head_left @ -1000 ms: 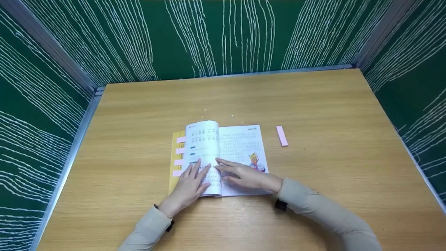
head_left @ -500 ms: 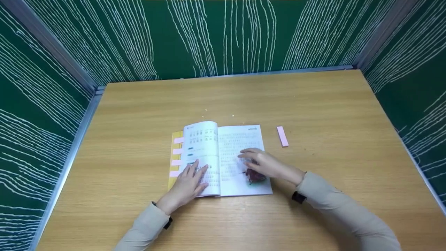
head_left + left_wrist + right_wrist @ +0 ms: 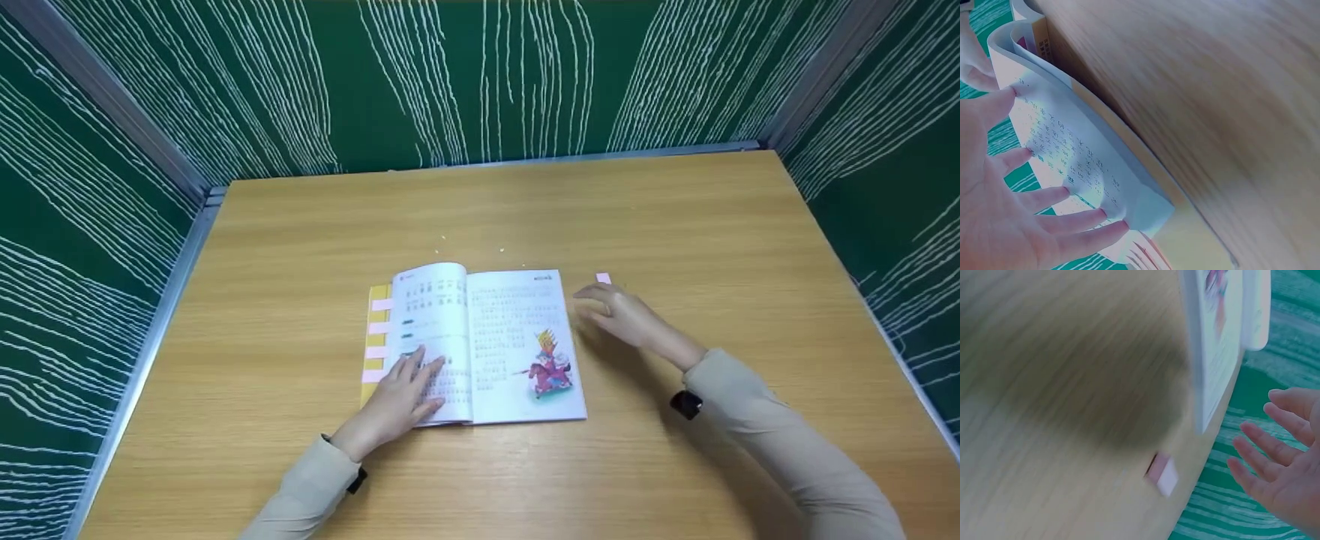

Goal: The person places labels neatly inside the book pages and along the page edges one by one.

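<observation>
On the surface [image 3: 285, 270], my left hand [image 3: 399, 394] rests, fingers spread, on the open book [image 3: 499, 406]; rightward, my right hand [image 3: 628, 319], fingers released, hovers near the pink pad [image 3: 603, 278].

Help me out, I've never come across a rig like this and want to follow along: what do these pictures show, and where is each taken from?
There is no machine here: a person's bare left hand and right hand do the work. The wide picture is taken from the person's head, looking forward and down; the other two from the left and right wrists.

On the wood-grained table lies an open book, with four pink tabs along its left side. A pink strip lies to its right, partly hidden in the wide picture.

The left hand rests on the left page, fingers spread. The right hand hovers near the strip. Neither holds anything.
</observation>
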`<state>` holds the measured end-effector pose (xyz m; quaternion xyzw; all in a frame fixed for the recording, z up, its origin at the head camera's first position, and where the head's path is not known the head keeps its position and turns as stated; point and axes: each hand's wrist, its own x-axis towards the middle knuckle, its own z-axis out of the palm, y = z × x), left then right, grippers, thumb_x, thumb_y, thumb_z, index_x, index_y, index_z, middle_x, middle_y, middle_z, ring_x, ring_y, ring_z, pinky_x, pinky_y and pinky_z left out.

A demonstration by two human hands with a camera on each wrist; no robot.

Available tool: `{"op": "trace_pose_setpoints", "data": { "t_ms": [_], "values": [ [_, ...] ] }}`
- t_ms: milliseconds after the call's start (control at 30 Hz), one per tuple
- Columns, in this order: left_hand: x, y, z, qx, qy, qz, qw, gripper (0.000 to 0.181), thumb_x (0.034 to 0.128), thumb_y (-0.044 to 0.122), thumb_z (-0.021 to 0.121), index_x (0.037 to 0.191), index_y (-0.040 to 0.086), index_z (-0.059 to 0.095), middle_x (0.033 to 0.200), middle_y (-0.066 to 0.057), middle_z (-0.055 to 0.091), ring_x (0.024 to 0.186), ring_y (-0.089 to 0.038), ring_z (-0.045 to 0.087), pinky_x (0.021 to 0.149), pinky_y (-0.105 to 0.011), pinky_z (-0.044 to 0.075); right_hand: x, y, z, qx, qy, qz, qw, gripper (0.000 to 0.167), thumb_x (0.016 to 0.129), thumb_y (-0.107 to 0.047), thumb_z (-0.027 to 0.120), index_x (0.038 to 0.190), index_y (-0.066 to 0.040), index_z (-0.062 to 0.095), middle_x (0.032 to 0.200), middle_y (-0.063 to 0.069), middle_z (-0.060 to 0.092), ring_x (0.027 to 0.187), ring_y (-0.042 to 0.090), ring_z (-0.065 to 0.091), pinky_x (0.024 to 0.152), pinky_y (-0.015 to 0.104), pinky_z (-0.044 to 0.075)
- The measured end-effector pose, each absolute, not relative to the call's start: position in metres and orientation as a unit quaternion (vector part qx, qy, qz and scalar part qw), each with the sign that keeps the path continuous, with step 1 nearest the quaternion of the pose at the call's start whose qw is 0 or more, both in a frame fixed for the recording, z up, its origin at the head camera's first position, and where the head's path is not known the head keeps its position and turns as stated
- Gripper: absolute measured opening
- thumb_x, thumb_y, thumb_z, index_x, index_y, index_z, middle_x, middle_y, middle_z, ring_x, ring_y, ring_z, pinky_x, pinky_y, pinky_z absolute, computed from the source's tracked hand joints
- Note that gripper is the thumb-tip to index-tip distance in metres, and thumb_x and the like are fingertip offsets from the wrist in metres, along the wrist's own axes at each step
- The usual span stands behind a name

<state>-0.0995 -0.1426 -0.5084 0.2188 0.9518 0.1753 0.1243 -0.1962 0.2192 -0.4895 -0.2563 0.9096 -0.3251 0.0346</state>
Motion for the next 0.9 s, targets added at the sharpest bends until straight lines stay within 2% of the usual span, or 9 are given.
{"op": "trace_pose_setpoints", "data": {
  "t_ms": [100,333,567,900],
  "values": [
    [-0.1,-0.144,-0.508,0.214,0.951,0.178,0.132,0.059,0.0905,0.043,0.042,0.14,0.015,0.025,0.145,-0.018,0.015,0.127,-0.045,0.018,0.104,-0.052,0.02,-0.201,0.229,-0.493,-0.234,0.915,-0.325,0.039,0.032,0.084,-0.005,0.057,0.114,0.004,0.054,0.117,0.026,0.05,0.112,0.042,0.043,0.097,0.053,0.032],
    [-0.099,-0.144,-0.508,0.214,0.952,0.177,0.132,0.06,0.0902,0.044,0.042,0.14,0.015,0.026,0.144,-0.019,0.015,0.127,-0.044,0.018,0.103,-0.052,0.021,-0.209,0.248,-0.504,-0.223,0.92,-0.322,0.022,0.03,0.082,0.0,0.056,0.111,0.008,0.055,0.115,0.028,0.051,0.105,0.042,0.048,0.093,0.051,0.037],
    [-0.1,-0.145,-0.507,0.214,0.952,0.174,0.132,0.06,0.0899,0.044,0.042,0.14,0.016,0.025,0.145,-0.018,0.015,0.127,-0.044,0.018,0.103,-0.052,0.021,-0.214,0.259,-0.508,-0.216,0.929,-0.299,0.041,0.038,0.081,-0.003,0.058,0.116,0.009,0.051,0.119,0.029,0.048,0.111,0.043,0.043,0.097,0.053,0.032],
    [-0.099,-0.144,-0.506,0.231,0.951,0.169,0.119,0.059,0.0906,0.041,0.043,0.139,0.012,0.027,0.142,-0.023,0.017,0.125,-0.047,0.021,0.103,-0.054,0.02,-0.217,0.27,-0.512,-0.234,0.929,-0.28,0.057,0.052,0.078,-0.008,0.066,0.122,0.011,0.045,0.125,0.03,0.043,0.114,0.045,0.04,0.097,0.053,0.031]
  ]
}}
